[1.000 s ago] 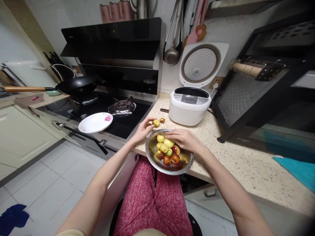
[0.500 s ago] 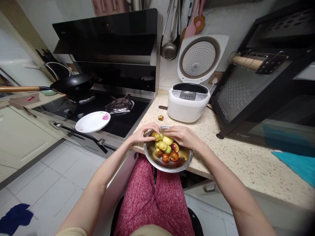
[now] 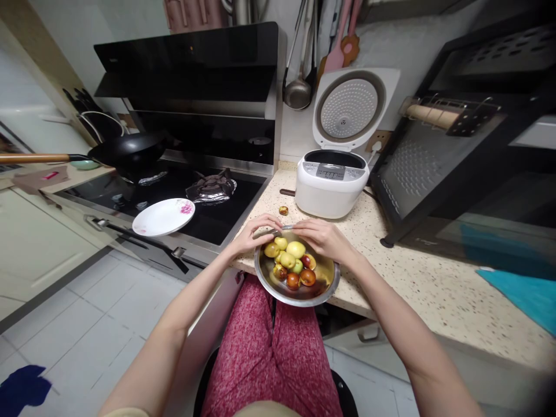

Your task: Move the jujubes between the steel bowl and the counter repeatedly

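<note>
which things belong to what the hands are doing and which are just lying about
In use:
metal bowl, left hand and right hand at its rim
fruits inside it
perhaps the loose fruit beyond it

Seemingly lying about:
white plate
rice cooker
wok
teal cloth

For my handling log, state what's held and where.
The left hand and right hand are at the far rim of the metal bowl; whether either grip is closed on it cannot be told.

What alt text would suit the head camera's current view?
A person's left hand and right hand are at the far side of a round silver metal bowl of yellow, green and brown fruits. Beyond stands an open white rice cooker; leftward, a white floral plate rests on a black stove.
</note>
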Motion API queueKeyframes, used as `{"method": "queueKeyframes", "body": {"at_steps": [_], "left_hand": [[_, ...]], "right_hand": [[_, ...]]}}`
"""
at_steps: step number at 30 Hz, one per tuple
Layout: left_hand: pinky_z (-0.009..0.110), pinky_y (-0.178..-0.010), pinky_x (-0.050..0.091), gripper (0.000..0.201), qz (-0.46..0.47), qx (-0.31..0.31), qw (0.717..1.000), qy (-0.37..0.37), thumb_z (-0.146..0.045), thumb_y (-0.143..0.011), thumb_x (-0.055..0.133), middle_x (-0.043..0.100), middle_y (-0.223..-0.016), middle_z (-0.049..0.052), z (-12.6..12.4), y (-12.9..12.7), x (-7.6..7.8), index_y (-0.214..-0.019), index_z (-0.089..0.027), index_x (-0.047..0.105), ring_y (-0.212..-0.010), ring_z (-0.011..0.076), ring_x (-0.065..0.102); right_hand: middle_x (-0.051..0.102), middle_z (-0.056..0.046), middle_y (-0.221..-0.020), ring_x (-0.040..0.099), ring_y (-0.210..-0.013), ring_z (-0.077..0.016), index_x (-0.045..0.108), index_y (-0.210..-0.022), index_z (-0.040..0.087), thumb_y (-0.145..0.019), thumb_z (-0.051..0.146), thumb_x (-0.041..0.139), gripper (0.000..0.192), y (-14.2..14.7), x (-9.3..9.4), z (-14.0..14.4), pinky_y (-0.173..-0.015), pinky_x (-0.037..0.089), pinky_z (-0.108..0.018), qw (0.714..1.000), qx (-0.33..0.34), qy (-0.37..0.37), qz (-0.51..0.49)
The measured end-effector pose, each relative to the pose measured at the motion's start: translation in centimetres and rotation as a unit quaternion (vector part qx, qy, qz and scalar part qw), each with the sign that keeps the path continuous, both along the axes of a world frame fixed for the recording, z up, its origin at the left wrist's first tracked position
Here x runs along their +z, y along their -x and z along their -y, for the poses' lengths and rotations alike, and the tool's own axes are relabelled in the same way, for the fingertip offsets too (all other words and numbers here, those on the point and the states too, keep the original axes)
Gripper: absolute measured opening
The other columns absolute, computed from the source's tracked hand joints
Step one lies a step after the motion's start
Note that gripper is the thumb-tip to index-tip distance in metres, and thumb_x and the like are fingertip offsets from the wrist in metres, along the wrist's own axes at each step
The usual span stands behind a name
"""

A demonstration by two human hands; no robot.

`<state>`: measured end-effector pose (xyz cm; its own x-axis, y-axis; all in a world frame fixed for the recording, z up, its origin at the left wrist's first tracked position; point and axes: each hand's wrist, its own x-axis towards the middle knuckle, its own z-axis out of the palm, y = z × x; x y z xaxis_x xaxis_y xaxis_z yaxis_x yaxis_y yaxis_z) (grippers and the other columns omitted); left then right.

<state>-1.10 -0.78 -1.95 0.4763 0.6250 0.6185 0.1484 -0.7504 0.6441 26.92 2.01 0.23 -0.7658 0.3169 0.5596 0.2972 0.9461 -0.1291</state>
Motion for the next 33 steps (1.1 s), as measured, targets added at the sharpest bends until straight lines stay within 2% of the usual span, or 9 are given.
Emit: {"method": "queueKeyframes", "body": {"at_steps": [3,5,8,12,16,23,29,33], "left_hand": [[0.045,-0.101,0.051,0.027,0.040,0.117,0.989,-0.080,-0.037,-0.103,0.056,0.071,-0.108,0.011,0.0,-0.2,-0.4,-0.105,-0.019,0.076,-0.108,0.0254,0.066],[0.044,-0.098,0.052,0.028,0.028,0.144,0.980,-0.133,-0.032,-0.105,0.051,0.071,-0.106,0.011,0.0,-0.2,-0.6,-0.105,-0.018,0.075,-0.105,0.0242,0.066],[0.045,-0.098,0.052,0.032,-0.003,0.137,0.975,-0.176,-0.031,-0.106,0.045,0.072,-0.108,0.012,-0.2,0.0,-1.0,-0.107,-0.018,0.074,-0.106,0.0247,0.066],[0.047,-0.100,0.052,0.035,-0.011,0.101,0.978,-0.184,-0.033,-0.106,0.043,0.074,-0.108,0.013,-0.5,0.2,-1.2,-0.109,-0.018,0.074,-0.108,0.0261,0.067],[0.047,-0.100,0.052,0.038,-0.018,0.084,0.977,-0.195,-0.035,-0.106,0.041,0.075,-0.102,0.012,-0.4,0.1,-0.9,-0.104,-0.018,0.075,-0.105,0.0261,0.068],[0.046,-0.095,0.054,0.046,-0.042,0.098,0.972,-0.209,-0.036,-0.107,0.034,0.075,-0.097,0.012,-0.4,0.1,-0.7,-0.097,-0.018,0.075,-0.102,0.0256,0.068],[0.045,-0.095,0.053,0.048,-0.041,0.085,0.976,-0.194,-0.038,-0.108,0.033,0.074,-0.093,0.012,-0.2,0.1,-0.5,-0.093,-0.019,0.075,-0.099,0.0254,0.068],[0.044,-0.092,0.054,0.049,-0.050,0.080,0.979,-0.181,-0.037,-0.108,0.031,0.074,-0.093,0.012,0.0,0.1,-0.3,-0.092,-0.019,0.075,-0.097,0.0255,0.067]], "right_hand": [[0.076,-0.011,-0.124,0.072,-0.115,-0.0258,0.074,-0.126,0.021,-0.100,0.014,0.056,0.032,-0.2,-0.2,-0.4,-0.098,0.061,-0.048,1.000,-0.012,-0.013,0.001],[0.075,-0.011,-0.126,0.071,-0.117,-0.0266,0.073,-0.127,0.021,-0.100,0.012,0.056,0.033,-0.2,-0.3,-0.8,-0.099,0.061,-0.049,1.000,-0.022,-0.018,0.005],[0.074,-0.013,-0.129,0.070,-0.121,-0.0283,0.071,-0.130,0.020,-0.100,0.013,0.057,0.033,0.1,0.0,-1.7,-0.101,0.060,-0.050,0.998,-0.040,-0.035,0.015],[0.071,-0.015,-0.135,0.069,-0.125,-0.0283,0.068,-0.134,0.020,-0.099,0.013,0.059,0.037,1.2,0.6,-3.7,-0.104,0.059,-0.047,0.995,-0.065,-0.058,0.054],[0.070,-0.014,-0.137,0.069,-0.126,-0.0275,0.070,-0.131,0.020,-0.098,0.012,0.060,0.035,2.7,0.9,-6.2,-0.104,0.059,-0.044,0.991,-0.072,-0.064,0.088],[0.071,-0.013,-0.136,0.072,-0.120,-0.0240,0.072,-0.123,0.023,-0.099,0.018,0.062,0.027,4.7,-1.1,-9.9,-0.101,0.060,-0.036,0.992,-0.059,-0.047,0.099],[0.076,-0.016,-0.123,0.076,-0.109,-0.0246,0.074,-0.117,0.018,-0.102,0.022,0.058,0.022,5.7,-3.0,-10.4,-0.095,0.062,-0.037,0.994,-0.070,-0.032,0.076],[0.076,-0.014,-0.120,0.075,-0.109,-0.0227,0.074,-0.116,0.017,-0.103,0.022,0.055,0.023,5.4,-3.2,-10.0,-0.095,0.062,-0.036,0.996,-0.069,-0.013,0.053]]}}
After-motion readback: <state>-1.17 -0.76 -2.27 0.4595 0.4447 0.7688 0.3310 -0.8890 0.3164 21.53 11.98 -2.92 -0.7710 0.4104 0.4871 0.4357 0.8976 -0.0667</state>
